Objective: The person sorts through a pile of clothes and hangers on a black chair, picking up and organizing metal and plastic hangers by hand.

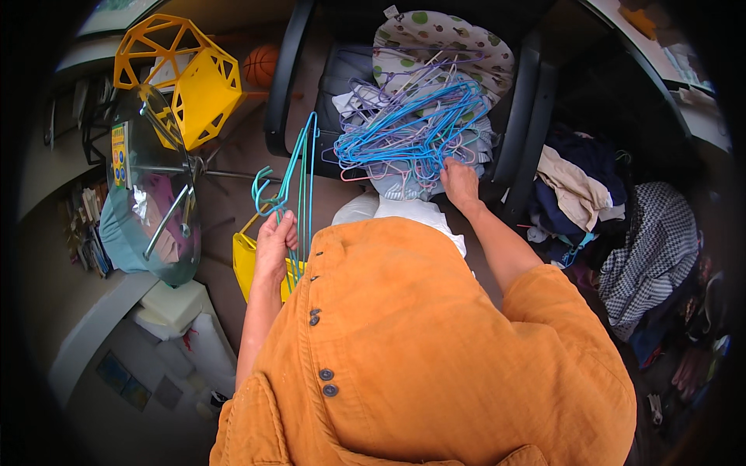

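Note:
My left hand grips several teal and green clothes hangers near their hooks, out to the left of my body. A tangled pile of blue, purple and pink hangers lies on a dark armchair, over folded cloth and a white patterned cushion. At the pile's lower right edge, my right hand has its fingers on a blue hanger; the fingertips are partly hidden, and whether they close round it is not clear.
Black armrests flank the pile. To the left stand a yellow openwork chair, a round glass table and an orange basketball. Heaped clothes and a houndstooth cloth lie on the right. A yellow object is below my left hand.

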A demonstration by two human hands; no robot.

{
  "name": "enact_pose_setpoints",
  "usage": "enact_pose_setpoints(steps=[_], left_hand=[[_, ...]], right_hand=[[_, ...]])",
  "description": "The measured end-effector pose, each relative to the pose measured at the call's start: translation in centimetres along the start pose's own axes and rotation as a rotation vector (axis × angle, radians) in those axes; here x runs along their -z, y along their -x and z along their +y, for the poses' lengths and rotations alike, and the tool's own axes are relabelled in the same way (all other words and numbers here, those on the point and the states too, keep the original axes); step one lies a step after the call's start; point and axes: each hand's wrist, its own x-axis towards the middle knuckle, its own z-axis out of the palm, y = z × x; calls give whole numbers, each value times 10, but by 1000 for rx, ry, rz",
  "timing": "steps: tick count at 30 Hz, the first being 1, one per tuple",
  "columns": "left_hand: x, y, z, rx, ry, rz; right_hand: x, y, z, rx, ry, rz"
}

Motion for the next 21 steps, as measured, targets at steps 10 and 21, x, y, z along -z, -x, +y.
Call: enact_pose_setpoints(steps=[10, 21], left_hand=[[-11, -4, 23, -179, -10, 54], [-55, -15, 51, -517, -539, 28]], right_hand=[[60, 18, -43, 131, -69, 270], [90, 20, -118, 446, -8, 118]])
